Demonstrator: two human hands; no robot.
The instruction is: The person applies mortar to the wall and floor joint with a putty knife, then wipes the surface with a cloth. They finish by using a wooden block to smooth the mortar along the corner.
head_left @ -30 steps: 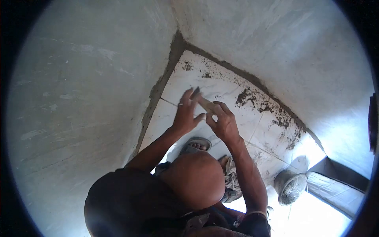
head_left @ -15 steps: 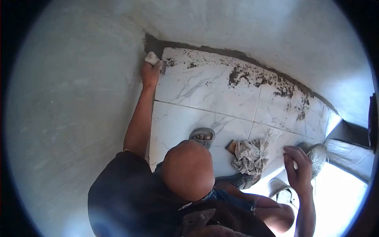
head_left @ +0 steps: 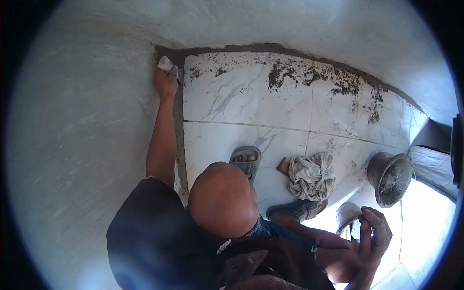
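Arms apart now, as far as I can see from my end: a second ago they met in the middle, now the left arm (head_left: 161, 140) reaches up to 11 o'clock and the right arm (head_left: 361, 280) is down near 5. I'd call that one-handed work in the corner. Big stuff next: grey walls, the left wall (head_left: 82, 135) filling 9 o'clock and the far wall (head_left: 314, 24) over 12 to 2. Marbled tile floor (head_left: 270, 108) between, dark crumbs (head_left: 345, 88) around 2. Rough dark strip (head_left: 270, 47) along the wall foot. Mucky bucket (head_left: 374, 171) at 3, crumpled cloth (head_left: 311, 174) closer in. Right hand (head_left: 372, 237), 4 o'clock, fingers curled; can't tell if it's holding anything. Left hand (head_left: 166, 86) grips a pale piece (head_left: 166, 63) right by the corner. Grey edge (head_left: 181, 75) beside it, no idea if it's the same tool.
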